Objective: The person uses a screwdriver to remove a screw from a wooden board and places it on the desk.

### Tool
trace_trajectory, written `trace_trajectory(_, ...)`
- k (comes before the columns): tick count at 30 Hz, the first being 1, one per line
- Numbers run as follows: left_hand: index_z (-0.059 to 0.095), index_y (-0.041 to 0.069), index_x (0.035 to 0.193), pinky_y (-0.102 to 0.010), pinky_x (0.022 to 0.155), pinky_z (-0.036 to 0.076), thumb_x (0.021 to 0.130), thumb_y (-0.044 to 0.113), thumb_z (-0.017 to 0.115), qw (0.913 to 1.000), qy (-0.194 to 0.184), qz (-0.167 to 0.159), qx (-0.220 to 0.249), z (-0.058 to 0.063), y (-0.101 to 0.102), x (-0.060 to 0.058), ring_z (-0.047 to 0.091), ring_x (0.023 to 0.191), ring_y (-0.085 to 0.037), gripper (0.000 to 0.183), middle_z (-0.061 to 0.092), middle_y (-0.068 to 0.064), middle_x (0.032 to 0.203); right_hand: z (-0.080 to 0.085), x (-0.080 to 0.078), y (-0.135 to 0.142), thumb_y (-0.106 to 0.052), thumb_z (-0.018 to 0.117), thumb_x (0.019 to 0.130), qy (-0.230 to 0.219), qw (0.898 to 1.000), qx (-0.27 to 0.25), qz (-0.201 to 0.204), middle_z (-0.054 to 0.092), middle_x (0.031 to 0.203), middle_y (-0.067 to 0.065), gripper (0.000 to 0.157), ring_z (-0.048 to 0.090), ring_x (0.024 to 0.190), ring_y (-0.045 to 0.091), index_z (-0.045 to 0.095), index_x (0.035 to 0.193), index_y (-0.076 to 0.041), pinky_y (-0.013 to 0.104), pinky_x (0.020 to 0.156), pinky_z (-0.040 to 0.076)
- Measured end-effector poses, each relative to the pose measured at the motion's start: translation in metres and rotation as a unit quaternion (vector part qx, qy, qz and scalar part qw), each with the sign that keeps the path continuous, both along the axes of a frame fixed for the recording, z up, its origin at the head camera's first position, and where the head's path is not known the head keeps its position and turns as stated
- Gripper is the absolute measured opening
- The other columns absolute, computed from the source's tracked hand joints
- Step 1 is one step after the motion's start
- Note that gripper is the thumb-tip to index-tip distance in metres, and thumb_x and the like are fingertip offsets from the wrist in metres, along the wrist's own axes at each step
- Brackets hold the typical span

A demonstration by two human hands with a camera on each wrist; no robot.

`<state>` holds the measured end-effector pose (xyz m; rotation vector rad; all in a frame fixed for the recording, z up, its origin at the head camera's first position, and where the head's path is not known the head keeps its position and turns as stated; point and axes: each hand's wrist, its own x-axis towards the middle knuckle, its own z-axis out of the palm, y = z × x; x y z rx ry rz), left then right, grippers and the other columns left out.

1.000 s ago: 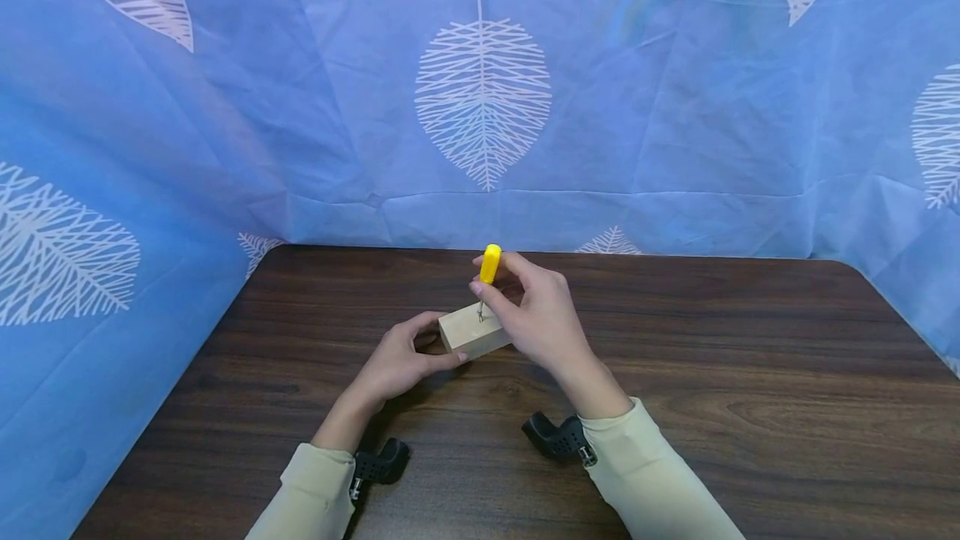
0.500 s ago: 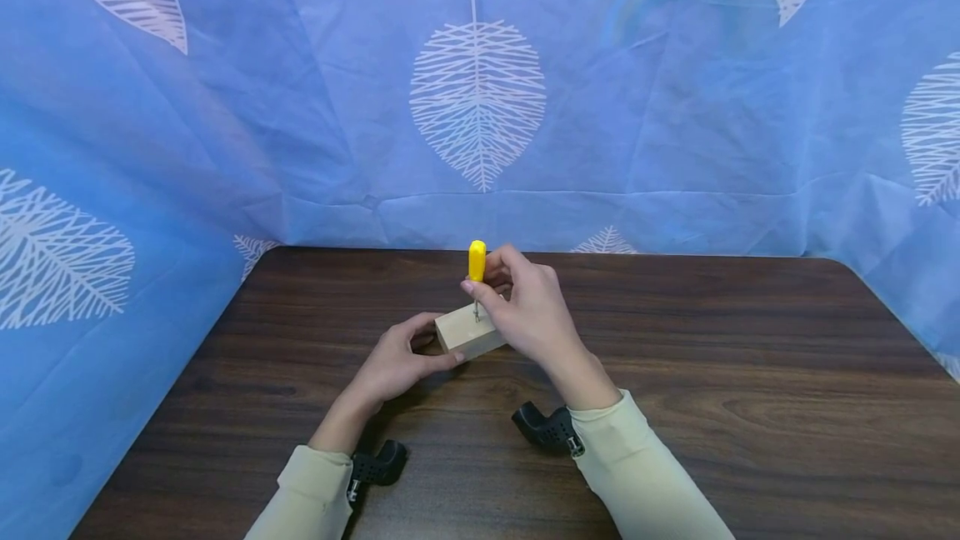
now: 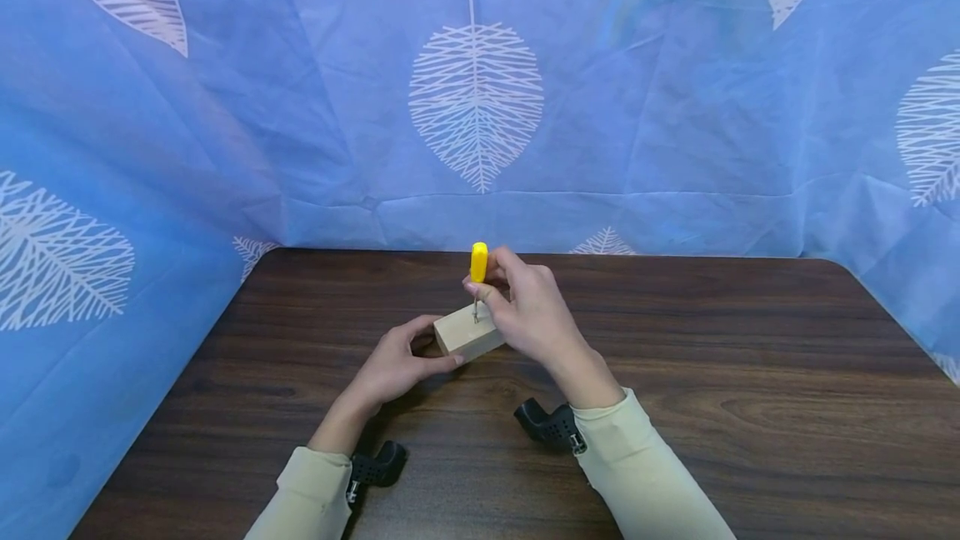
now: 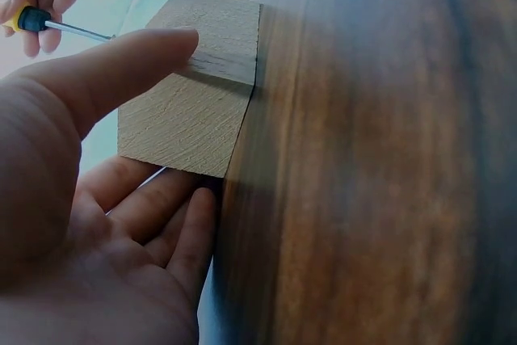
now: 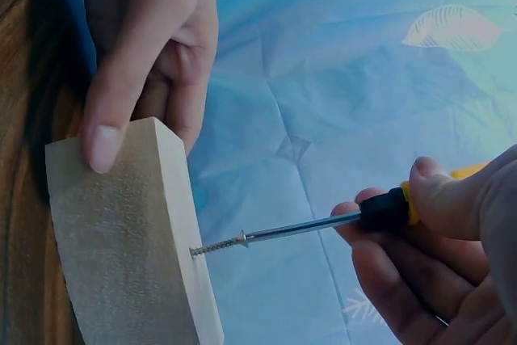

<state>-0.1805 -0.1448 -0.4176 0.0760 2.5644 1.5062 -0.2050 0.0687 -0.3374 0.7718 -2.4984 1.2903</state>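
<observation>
A pale wooden block (image 3: 463, 332) rests on the dark table, its left end held by my left hand (image 3: 393, 363). In the left wrist view, the thumb lies along one side of the block (image 4: 182, 123) and the fingers are at another. My right hand (image 3: 536, 311) grips a screwdriver (image 3: 478, 263) by its yellow and black handle, which stands nearly upright above the block. Seen from the right wrist, the screwdriver's metal shaft (image 5: 303, 226) meets the head of a screw (image 5: 220, 246). The screw's point is in the block's upper face, with most of its thread showing.
The dark wood-grain table (image 3: 720, 390) reaches back to a blue cloth (image 3: 337, 90) printed with white leaves. Black camera mounts (image 3: 551, 427) stick out from both wrists, low over the table.
The screwdriver handle, which leaned to the right, now stands closer to upright. My right hand has shifted slightly left. The left hand and the block have hardly moved.
</observation>
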Motion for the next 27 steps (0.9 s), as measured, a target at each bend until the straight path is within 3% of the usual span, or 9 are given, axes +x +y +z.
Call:
trace_trajectory(7, 0.064, 0.023, 0.147, -0.057, 0.108, 0.052, 0.093, 0.033, 0.086, 1.0, 0.002, 0.001, 0.002, -0.001, 0.0, -0.001, 0.065, 0.13, -0.028, 0.059, 0.07, -0.005, 0.142, -0.001, 0.0, -0.004, -0.02, 0.075, 0.103, -0.018, 1.0, -0.011, -0.001, 0.081, 0.11, 0.004, 0.019, 0.077, 0.098, 0.02, 0.069, 0.118, -0.01, 0.045, 0.088, 0.062)
trace_trajectory(14, 0.065, 0.022, 0.146, -0.055, 0.106, 0.053, 0.094, 0.032, 0.086, 0.9999, 0.012, -0.004, 0.005, -0.001, 0.001, -0.001, 0.066, 0.127, -0.026, 0.058, 0.07, -0.004, 0.139, -0.002, -0.001, -0.008, -0.034, 0.077, 0.102, 0.007, 1.0, -0.029, -0.009, 0.08, 0.102, -0.002, 0.02, 0.076, 0.089, 0.012, 0.073, 0.11, -0.016, 0.036, 0.077, 0.061)
trace_trajectory(20, 0.065, 0.022, 0.146, -0.059, 0.11, 0.05, 0.093, 0.032, 0.087, 0.9999, 0.012, 0.001, -0.003, -0.002, 0.001, -0.002, 0.064, 0.131, -0.028, 0.059, 0.07, -0.004, 0.141, -0.003, -0.003, -0.01, -0.028, 0.081, 0.099, 0.052, 0.998, -0.04, -0.021, 0.073, 0.101, 0.001, 0.018, 0.069, 0.084, 0.013, 0.079, 0.106, -0.011, 0.03, 0.076, 0.06)
trace_trajectory(27, 0.064, 0.022, 0.147, -0.06, 0.113, 0.048, 0.092, 0.034, 0.087, 1.0, 0.007, 0.001, -0.003, -0.001, 0.0, -0.003, 0.062, 0.134, -0.028, 0.061, 0.069, -0.004, 0.143, -0.001, -0.003, -0.01, -0.026, 0.078, 0.102, 0.049, 0.998, -0.034, -0.013, 0.067, 0.098, 0.0, 0.015, 0.058, 0.08, 0.014, 0.078, 0.105, -0.011, 0.029, 0.072, 0.051)
